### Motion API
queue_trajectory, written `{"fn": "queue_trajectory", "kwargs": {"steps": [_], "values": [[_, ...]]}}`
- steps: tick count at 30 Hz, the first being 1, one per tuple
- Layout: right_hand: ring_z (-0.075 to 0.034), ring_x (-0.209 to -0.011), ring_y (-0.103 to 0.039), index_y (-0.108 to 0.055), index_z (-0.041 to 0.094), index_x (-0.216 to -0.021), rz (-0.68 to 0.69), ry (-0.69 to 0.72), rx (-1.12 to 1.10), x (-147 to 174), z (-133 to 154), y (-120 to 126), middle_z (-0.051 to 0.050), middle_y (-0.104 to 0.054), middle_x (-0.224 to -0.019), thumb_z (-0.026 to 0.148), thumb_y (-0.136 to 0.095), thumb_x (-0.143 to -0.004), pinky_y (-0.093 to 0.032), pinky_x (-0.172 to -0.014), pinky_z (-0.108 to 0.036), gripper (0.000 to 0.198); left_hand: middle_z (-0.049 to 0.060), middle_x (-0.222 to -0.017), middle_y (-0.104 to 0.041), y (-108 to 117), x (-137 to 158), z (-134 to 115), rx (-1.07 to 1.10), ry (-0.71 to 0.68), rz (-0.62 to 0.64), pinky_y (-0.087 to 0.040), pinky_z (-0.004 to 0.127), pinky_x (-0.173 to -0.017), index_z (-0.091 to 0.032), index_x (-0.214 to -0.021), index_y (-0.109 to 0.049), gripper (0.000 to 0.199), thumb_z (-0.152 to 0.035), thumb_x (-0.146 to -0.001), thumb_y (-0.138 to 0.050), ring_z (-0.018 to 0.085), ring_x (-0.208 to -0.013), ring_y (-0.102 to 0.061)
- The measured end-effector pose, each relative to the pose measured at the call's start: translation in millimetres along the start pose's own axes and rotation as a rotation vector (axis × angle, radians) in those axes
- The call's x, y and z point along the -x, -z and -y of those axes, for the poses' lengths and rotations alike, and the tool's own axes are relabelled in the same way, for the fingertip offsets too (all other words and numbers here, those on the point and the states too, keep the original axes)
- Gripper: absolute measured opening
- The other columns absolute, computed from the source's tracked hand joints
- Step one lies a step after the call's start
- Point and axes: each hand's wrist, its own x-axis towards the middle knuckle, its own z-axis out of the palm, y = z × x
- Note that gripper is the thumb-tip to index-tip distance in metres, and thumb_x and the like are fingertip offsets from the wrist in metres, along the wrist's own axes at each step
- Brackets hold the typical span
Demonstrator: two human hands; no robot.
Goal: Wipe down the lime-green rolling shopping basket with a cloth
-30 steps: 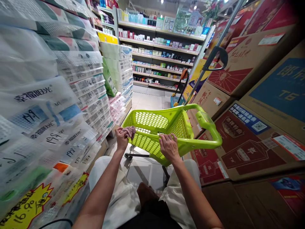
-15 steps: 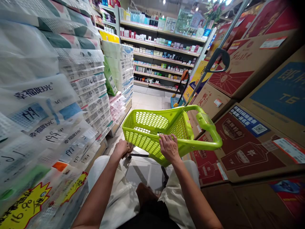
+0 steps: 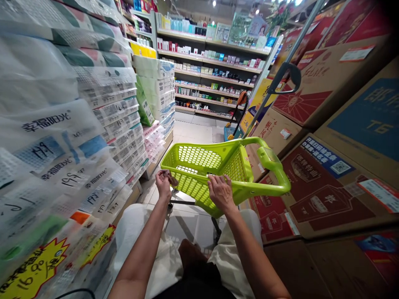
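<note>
A lime-green plastic shopping cart point(image 3: 199, 187) with lattice sides stands side-on before me, its handle at the right. My left hand point(image 3: 163, 185) is closed on a crumpled brown cloth point(image 3: 171, 178) at the left end of the near side wall, by the rim. The cloth lies against the lattice. My right hand point(image 3: 220, 191) is curled over the middle of the near rim, fingers over the top edge. No goods show inside the part of the basket that I can see.
Packs of tissue paper point(image 3: 115, 112) are piled along the left. Cardboard cartons point(image 3: 327, 187) form a wall on the right. A metal pole with a dark grey handle point(image 3: 285, 79) leans there. Shelves of small boxes and bottles point(image 3: 212, 62) stand at the far end, beyond the tiled floor point(image 3: 190, 128).
My left hand has moved up along the cart's near side towards the rim, bringing the brown cloth clearly into view. My right hand and the cart have hardly moved.
</note>
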Motion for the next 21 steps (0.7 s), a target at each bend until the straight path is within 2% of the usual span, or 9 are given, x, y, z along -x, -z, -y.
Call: {"fn": "queue_trajectory", "kwargs": {"steps": [2, 4, 8, 9, 11, 14, 16, 19, 21], "values": [[-0.023, -0.109, -0.062, -0.066, 0.021, -0.13, 0.005, 0.001, -0.001, -0.3, -0.4, -0.2, -0.008, -0.075, -0.118, 0.031, -0.04, -0.108, -0.024, -0.116, -0.042, 0.035, 0.005, -0.108, -0.063, -8.9, 6.6, 6.8, 0.13, 0.097, -0.045, -0.053, 0.026, -0.077, -0.024, -0.117, -0.05, 0.032, -0.026, -0.088, -0.063, 0.014, -0.088, -0.062], [-0.023, -0.11, -0.062, -0.066, 0.021, -0.131, 0.012, 0.001, -0.004, -0.6, -0.6, -0.2, -0.008, -0.075, -0.118, 0.031, -0.041, -0.108, -0.024, -0.116, -0.042, 0.035, 0.006, -0.112, -0.062, -17.1, 11.5, 8.2, 0.181, 0.107, -0.085, -0.052, 0.024, -0.075, -0.024, -0.119, -0.048, 0.034, -0.02, -0.088, -0.061, 0.013, -0.087, -0.062], [-0.023, -0.11, -0.062, -0.066, 0.022, -0.131, 0.017, -0.019, -0.012, -1.1, -0.3, 0.6, -0.009, -0.075, -0.119, 0.031, -0.042, -0.108, -0.025, -0.116, -0.042, 0.035, 0.006, -0.112, -0.06, -26.7, 17.9, 6.1, 0.114, -0.107, -0.137, -0.052, 0.023, -0.08, -0.023, -0.113, -0.047, 0.035, -0.011, -0.084, -0.063, 0.011, -0.091, -0.061], [-0.023, -0.11, -0.062, -0.067, 0.022, -0.131, 0.015, -0.024, -0.016, -1.2, -0.1, 1.2, -0.009, -0.075, -0.119, 0.031, -0.043, -0.108, -0.025, -0.117, -0.042, 0.035, 0.004, -0.11, -0.059, -27.7, 19.2, 6.6, 0.101, -0.117, -0.147, -0.051, 0.022, -0.08, -0.023, -0.114, -0.045, 0.039, -0.008, -0.083, -0.064, 0.01, -0.088, -0.061], [-0.023, -0.11, -0.062, -0.067, 0.021, -0.131, 0.014, -0.023, -0.023, -1.1, 0.3, 2.7, -0.009, -0.075, -0.119, 0.031, -0.043, -0.108, -0.025, -0.117, -0.042, 0.035, 0.0, -0.101, -0.056, -28.8, 21.8, 9.0, 0.088, -0.041, -0.171, -0.05, 0.022, -0.075, -0.024, -0.115, -0.04, 0.046, -0.004, -0.081, -0.063, 0.008, -0.078, -0.058], [-0.022, -0.11, -0.062, -0.066, 0.02, -0.131, 0.017, -0.017, -0.027, -1.0, 1.0, 5.0, -0.009, -0.075, -0.119, 0.03, -0.043, -0.108, -0.024, -0.118, -0.041, 0.034, -0.005, -0.088, -0.052, -29.9, 25.7, 11.0, 0.077, 0.099, -0.18, -0.05, 0.023, -0.068, -0.024, -0.108, -0.039, 0.038, -0.007, -0.083, -0.061, 0.007, -0.065, -0.052], [-0.022, -0.111, -0.062, -0.066, 0.02, -0.131, 0.021, -0.017, -0.024, -1.0, 1.2, 5.9, -0.009, -0.075, -0.12, 0.03, -0.043, -0.108, -0.025, -0.118, -0.041, 0.035, -0.001, -0.092, -0.056, -30.1, 28.6, 8.8, 0.049, 0.055, -0.144, -0.053, 0.027, -0.074, -0.024, -0.106, -0.04, 0.03, -0.015, -0.087, -0.063, 0.01, -0.073, -0.058], [-0.023, -0.113, -0.062, -0.066, 0.02, -0.132, 0.035, -0.026, -0.019, -1.0, 1.1, 6.2, -0.01, -0.074, -0.122, 0.031, -0.043, -0.108, -0.025, -0.118, -0.041, 0.035, 0.008, -0.116, -0.06, -28.6, 33.0, 3.2, -0.111, -0.086, -0.088, -0.053, 0.032, -0.095, -0.024, -0.112, -0.043, 0.029, -0.027, -0.092, -0.063, 0.017, -0.104, -0.064], [-0.023, -0.116, -0.062, -0.066, 0.02, -0.133, 0.044, -0.022, -0.019, -0.2, 0.8, 6.4, -0.01, -0.073, -0.125, 0.03, -0.043, -0.108, -0.024, -0.119, -0.042, 0.036, 0.01, -0.12, -0.06, -27.6, 37.5, 2.3, -0.258, -0.068, -0.094, -0.052, 0.036, -0.1, -0.024, -0.116, -0.043, 0.027, -0.026, -0.093, -0.057, 0.021, -0.114, -0.063]]}}
